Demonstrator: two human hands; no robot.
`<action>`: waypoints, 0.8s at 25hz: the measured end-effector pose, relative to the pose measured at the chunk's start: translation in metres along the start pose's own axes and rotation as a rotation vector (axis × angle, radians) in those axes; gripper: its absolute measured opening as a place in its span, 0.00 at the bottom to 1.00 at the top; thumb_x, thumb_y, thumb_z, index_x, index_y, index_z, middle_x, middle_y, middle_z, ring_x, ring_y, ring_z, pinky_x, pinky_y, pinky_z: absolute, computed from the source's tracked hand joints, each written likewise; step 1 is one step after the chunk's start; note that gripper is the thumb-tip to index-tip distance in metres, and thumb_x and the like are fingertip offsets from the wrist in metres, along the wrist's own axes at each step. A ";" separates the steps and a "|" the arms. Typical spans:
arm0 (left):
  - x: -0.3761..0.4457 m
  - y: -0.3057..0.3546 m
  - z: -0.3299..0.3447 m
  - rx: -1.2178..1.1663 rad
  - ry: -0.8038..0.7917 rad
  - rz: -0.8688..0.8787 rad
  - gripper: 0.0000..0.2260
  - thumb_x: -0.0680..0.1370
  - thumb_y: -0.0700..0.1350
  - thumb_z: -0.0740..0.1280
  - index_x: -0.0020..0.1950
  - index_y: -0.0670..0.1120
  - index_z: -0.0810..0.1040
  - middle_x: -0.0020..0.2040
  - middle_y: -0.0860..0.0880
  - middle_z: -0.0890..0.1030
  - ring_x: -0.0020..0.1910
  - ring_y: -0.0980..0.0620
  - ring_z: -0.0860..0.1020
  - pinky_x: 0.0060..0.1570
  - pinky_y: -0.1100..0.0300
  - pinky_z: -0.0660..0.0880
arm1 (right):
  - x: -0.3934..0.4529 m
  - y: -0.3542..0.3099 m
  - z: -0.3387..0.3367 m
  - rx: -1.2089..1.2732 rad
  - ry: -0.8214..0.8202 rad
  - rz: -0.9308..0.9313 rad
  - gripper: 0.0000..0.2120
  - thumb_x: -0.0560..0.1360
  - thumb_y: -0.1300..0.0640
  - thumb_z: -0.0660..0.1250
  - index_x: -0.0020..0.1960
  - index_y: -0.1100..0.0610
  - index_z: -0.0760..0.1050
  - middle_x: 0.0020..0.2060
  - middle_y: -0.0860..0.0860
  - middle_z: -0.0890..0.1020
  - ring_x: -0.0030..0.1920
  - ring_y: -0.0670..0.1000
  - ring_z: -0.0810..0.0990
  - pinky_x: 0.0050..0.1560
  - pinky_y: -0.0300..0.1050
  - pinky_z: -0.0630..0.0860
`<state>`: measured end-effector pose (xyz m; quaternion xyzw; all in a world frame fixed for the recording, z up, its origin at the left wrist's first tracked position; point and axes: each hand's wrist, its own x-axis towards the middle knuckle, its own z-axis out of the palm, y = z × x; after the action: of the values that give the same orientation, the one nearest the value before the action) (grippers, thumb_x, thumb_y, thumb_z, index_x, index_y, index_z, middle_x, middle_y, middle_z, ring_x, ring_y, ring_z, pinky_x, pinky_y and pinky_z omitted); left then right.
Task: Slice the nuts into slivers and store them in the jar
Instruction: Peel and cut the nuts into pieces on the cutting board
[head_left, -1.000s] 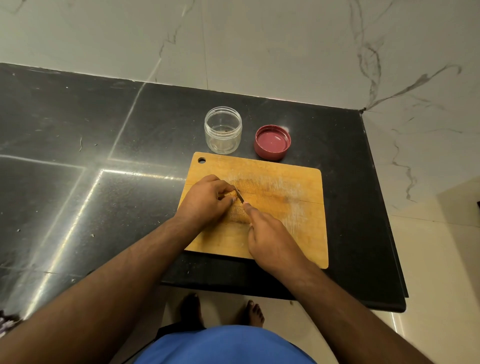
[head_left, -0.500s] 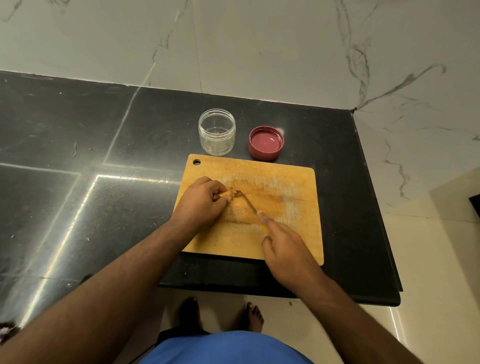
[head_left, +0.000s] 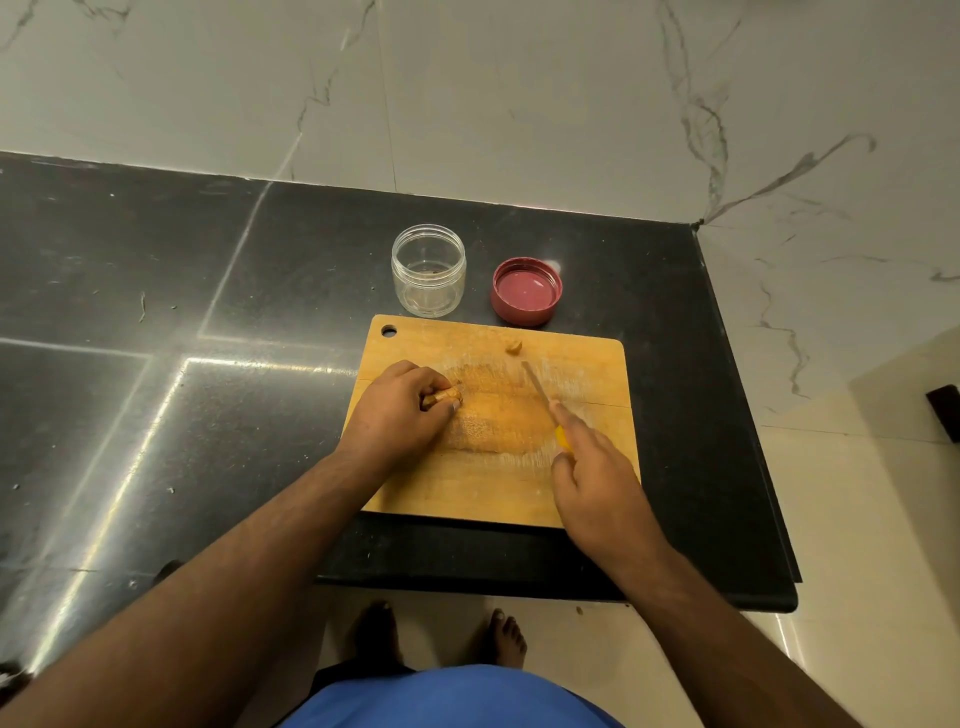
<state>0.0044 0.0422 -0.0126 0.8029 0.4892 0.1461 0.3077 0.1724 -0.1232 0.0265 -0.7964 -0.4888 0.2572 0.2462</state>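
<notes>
A wooden cutting board (head_left: 582, 478) lies on the black counter. My left hand (head_left: 397, 415) is closed on a brown nut (head_left: 444, 398) at the board's left-middle; only the nut's end shows past my fingers. My right hand (head_left: 597, 478) grips a small knife (head_left: 537, 384) with a yellow handle; its blade points up and left, apart from the nut. A small cut piece of nut (head_left: 514, 347) lies near the board's far edge. A clear jar (head_left: 429, 271) stands open behind the board, with a few dark bits at its bottom. Its red lid (head_left: 525, 291) lies upside down to the right.
The black counter (head_left: 156, 364) stretches far to the left and ends just right of the board and at the near edge. A marble wall (head_left: 467, 104) rises behind. My bare feet show on the floor below the counter edge.
My right hand has drawn the knife away from the nut, to the right. A small cut piece now lies near the board's far edge. My left hand still holds the nut.
</notes>
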 end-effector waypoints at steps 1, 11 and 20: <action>0.000 0.000 0.000 -0.001 0.002 0.002 0.14 0.78 0.52 0.70 0.62 0.49 0.81 0.52 0.56 0.75 0.50 0.57 0.74 0.42 0.68 0.68 | -0.003 -0.002 0.002 0.016 -0.024 -0.020 0.25 0.83 0.55 0.56 0.79 0.46 0.57 0.64 0.43 0.70 0.56 0.41 0.73 0.59 0.39 0.74; 0.000 -0.002 0.001 -0.013 -0.006 0.003 0.16 0.78 0.53 0.70 0.63 0.50 0.80 0.54 0.57 0.75 0.51 0.57 0.74 0.46 0.66 0.70 | 0.012 -0.007 0.010 -0.036 -0.182 -0.078 0.24 0.83 0.55 0.56 0.78 0.45 0.59 0.72 0.47 0.70 0.68 0.45 0.69 0.66 0.35 0.63; -0.001 -0.003 0.000 -0.017 -0.021 -0.004 0.16 0.78 0.54 0.70 0.64 0.50 0.80 0.56 0.55 0.76 0.52 0.57 0.75 0.48 0.65 0.72 | 0.046 -0.001 -0.001 -0.053 -0.005 0.072 0.24 0.84 0.57 0.56 0.79 0.47 0.58 0.73 0.49 0.69 0.69 0.49 0.71 0.68 0.44 0.69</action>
<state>0.0019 0.0429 -0.0141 0.8008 0.4864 0.1409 0.3199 0.1903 -0.0811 0.0197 -0.8189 -0.4673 0.2550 0.2145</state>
